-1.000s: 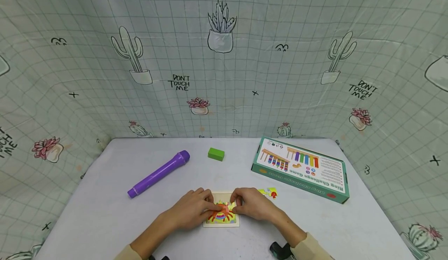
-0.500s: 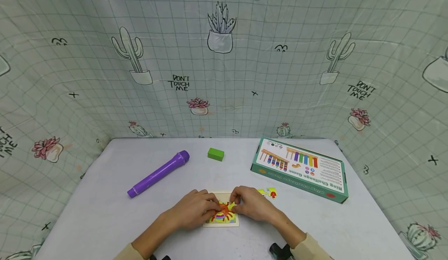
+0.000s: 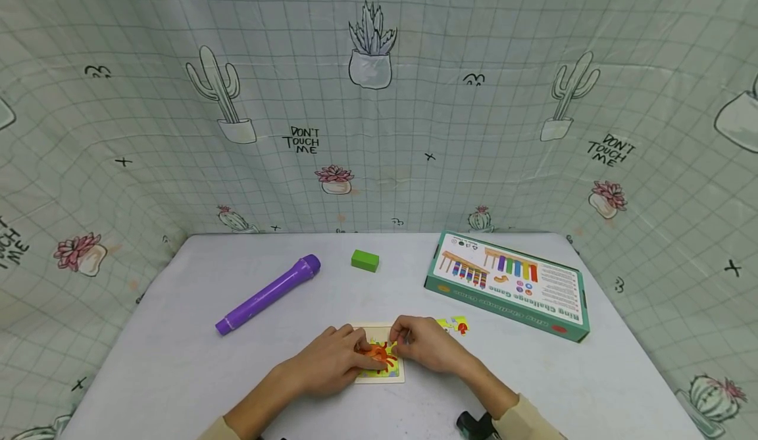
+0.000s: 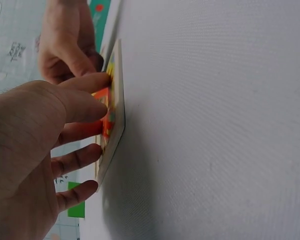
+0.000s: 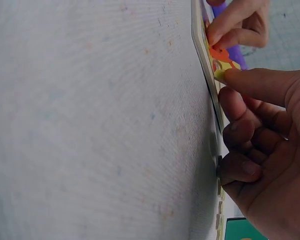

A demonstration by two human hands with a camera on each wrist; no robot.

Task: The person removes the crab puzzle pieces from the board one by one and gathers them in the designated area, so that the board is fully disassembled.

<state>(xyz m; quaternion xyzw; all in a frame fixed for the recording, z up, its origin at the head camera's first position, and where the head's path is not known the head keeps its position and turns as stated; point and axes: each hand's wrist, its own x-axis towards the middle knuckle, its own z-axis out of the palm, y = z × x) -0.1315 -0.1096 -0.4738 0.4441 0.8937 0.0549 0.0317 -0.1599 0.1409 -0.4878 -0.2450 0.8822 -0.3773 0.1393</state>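
A small jigsaw puzzle [image 3: 388, 373] in a pale wooden tray [image 3: 373, 327] lies near the front of the table, its picture an orange crab-like figure on yellow. My left hand [image 3: 331, 361] reaches over its left side; thumb and index finger, nearly straight, press on the picture, while the other fingers spread along the tray in the left wrist view. At the right edge, my right hand [image 3: 429, 346] pinches a yellow puzzle piece [image 5: 220, 75] between thumb and index finger, the remaining fingers curled. My hands cover much of the puzzle.
Loose puzzle pieces [image 3: 458, 325] lie just beyond my right hand. A green game box [image 3: 509, 285] stands at the back right, a green block [image 3: 365, 261] at the back middle. To the left lies a purple microphone-shaped tube [image 3: 269, 294]. Patterned cloth [image 3: 379, 131] hangs behind the table.
My left hand's thumb has slid toward the near right over the picture, and its fingers have spread apart. The right hand stays almost where it was.
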